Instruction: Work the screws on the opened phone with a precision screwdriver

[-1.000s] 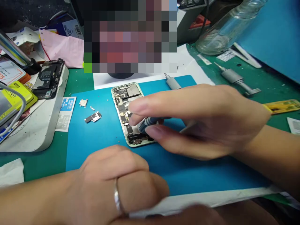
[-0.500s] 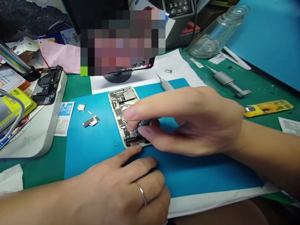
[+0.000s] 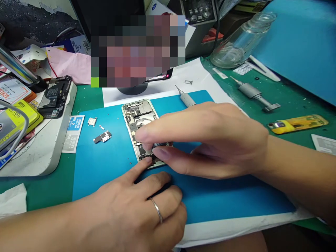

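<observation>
An opened phone (image 3: 133,126) with its inner parts bare lies on a blue mat (image 3: 105,182). Over its lower half is my right hand (image 3: 210,140), its fingers closed round a dark tool (image 3: 160,144) that is mostly hidden by them. The index fingertip of my left hand (image 3: 147,206) rests on the phone's bottom end; its other fingers are bent, and I see nothing held in them. Left of the phone lie a dark and silver metal plate (image 3: 103,137), a small silver piece (image 3: 92,121) and tiny screws.
Behind the phone lies a grey screwdriver (image 3: 187,98). Another screwdriver (image 3: 252,92), a glass jar (image 3: 240,45), white tweezers (image 3: 265,69) and a yellow tool (image 3: 301,124) are at the right. A second opened phone (image 3: 54,98) rests on a white box (image 3: 56,143) at the left.
My left index fingertip has moved slightly left and up, onto the phone's bottom end. My right hand has shifted slightly left and lower, and less of the dark tool shows.
</observation>
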A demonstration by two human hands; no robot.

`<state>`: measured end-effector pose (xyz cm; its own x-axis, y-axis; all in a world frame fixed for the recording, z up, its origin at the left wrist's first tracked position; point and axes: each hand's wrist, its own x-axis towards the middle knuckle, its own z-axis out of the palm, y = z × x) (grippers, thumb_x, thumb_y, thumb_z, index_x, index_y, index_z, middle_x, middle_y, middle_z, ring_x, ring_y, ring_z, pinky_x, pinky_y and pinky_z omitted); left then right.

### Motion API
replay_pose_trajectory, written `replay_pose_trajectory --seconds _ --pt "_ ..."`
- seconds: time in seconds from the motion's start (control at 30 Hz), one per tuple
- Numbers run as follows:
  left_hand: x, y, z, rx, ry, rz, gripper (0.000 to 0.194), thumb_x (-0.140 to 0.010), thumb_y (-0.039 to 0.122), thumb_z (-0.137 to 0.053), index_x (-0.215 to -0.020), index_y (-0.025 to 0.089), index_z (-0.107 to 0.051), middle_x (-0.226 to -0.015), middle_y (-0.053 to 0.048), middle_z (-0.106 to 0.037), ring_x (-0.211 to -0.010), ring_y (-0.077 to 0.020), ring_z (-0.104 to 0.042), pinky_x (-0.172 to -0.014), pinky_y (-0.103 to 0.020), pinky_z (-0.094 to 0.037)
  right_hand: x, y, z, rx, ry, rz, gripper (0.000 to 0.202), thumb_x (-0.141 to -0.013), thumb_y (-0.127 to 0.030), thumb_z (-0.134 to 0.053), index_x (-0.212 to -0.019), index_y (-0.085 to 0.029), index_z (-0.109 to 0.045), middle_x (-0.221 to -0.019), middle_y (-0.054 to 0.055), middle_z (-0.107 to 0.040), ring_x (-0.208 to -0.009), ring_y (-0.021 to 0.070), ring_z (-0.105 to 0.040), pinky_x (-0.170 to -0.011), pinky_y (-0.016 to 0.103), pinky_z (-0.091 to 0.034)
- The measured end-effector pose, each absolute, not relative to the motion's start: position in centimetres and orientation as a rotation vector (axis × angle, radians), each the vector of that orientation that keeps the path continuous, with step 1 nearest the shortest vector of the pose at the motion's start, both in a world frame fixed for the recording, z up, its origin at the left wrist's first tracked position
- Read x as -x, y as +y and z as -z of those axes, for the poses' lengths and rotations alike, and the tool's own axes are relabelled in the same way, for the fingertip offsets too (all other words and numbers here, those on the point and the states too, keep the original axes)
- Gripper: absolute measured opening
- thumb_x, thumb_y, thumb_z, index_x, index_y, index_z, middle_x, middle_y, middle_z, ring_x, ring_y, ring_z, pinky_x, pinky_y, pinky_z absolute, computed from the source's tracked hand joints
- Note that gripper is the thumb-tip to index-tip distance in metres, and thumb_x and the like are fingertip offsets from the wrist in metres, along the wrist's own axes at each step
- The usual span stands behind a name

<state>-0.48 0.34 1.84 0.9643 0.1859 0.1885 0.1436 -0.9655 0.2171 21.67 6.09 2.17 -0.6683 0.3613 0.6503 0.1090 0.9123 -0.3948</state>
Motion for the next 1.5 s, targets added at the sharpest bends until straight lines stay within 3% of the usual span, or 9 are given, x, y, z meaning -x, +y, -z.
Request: replay_pose_trajectory --seconds 0.13,0.3,0.5,0.7,0.97,1.3,1.5 --pt "0.4 0.3 -1.6 -2.904 0.224 -0.311 0.039 -0.108 0.04 -0.054 -0.128 0.011 -0.07 -0.126 -0.008 -0.071 -0.117 -0.0327 -0.062 -0.121 -0.056 -0.036 -21.6 6.0 -1.8 0.312 -2.25 -0.41 0.028 -0.1 -0.003 -0.052 -0.124 -0.01 -0.066 -0.132 0.002 -0.077 -0.125 0.004 -0.07 -0.105 0.007 -0.053" --pt "0.4 0.2 -1.4 -2.919 0.254 -0.324 0.038 -0.108 0.04 -0.054 -0.128 0.011 -0.069 -0.126 -0.008 -0.071 -0.117 -0.0324 -0.062 -0.118 -0.056 -0.039 -21.4 5.9 -1.4 0.376 -2.246 -0.42 0.03 -0.1 -0.005 -0.053 -0.127 -0.01 -0.064 -0.137 0.005 -0.074 -0.113 0.0018 -0.075 -0.101 0.005 -0.054" --pt "0.4 0.3 -1.6 -2.921 0.222 -0.298 0.039 -0.108 0.04 -0.054 -0.129 0.012 -0.069 -0.126 -0.007 -0.07 -0.114 -0.0315 -0.062 -0.112 -0.054 -0.044 -21.4 5.9 -1.2 0.375 -2.216 -0.422 0.032 -0.096 -0.007 -0.055 -0.123 -0.018 -0.066 -0.134 0.003 -0.076 -0.092 0.0058 -0.079 -0.086 0.013 -0.063" --pt "0.3 0.5 -1.7 -2.931 0.225 -0.322 0.038 -0.109 0.038 -0.049 -0.127 0.012 -0.071 -0.125 -0.009 -0.071 -0.111 -0.0302 -0.063 -0.111 -0.053 -0.045 -21.5 5.7 -1.3 0.427 -2.219 -0.474 0.042 -0.086 -0.003 -0.058 -0.124 -0.02 -0.066 -0.136 0.003 -0.075 -0.077 0.0106 -0.078 -0.073 0.02 -0.065" --pt "0.3 0.4 -1.9 -2.909 0.269 -0.284 0.037 -0.11 0.037 -0.049 -0.128 0.013 -0.07 -0.124 -0.008 -0.071 -0.112 -0.0314 -0.062 -0.113 -0.055 -0.044 -21.4 5.7 -1.2 0.41 -2.223 -0.416 0.034 -0.092 -0.007 -0.057 -0.121 -0.02 -0.067 -0.133 0.001 -0.076 -0.09 0.008 -0.079 -0.085 0.014 -0.064" --pt "0.3 0.4 -1.8 -2.898 0.264 -0.252 0.038 -0.11 0.038 -0.049 -0.131 0.014 -0.068 -0.125 -0.008 -0.069 -0.113 -0.0319 -0.061 -0.113 -0.056 -0.043 -21.4 5.8 -1.3 0.422 -2.24 -0.438 0.034 -0.094 -0.009 -0.056 -0.123 -0.022 -0.066 -0.134 0.001 -0.076 -0.088 0.0081 -0.078 -0.082 0.017 -0.066" --pt "0.4 0.5 -1.8 -2.895 0.253 -0.234 0.038 -0.11 0.04 -0.05 -0.131 0.014 -0.068 -0.125 -0.008 -0.068 -0.115 -0.0327 -0.06 -0.113 -0.059 -0.044 -21.5 5.8 -1.0 0.425 -2.182 -0.511 0.042 -0.09 -0.006 -0.058 -0.13 -0.019 -0.061 -0.134 0.002 -0.075 -0.076 0.0078 -0.074 -0.07 0.019 -0.063"
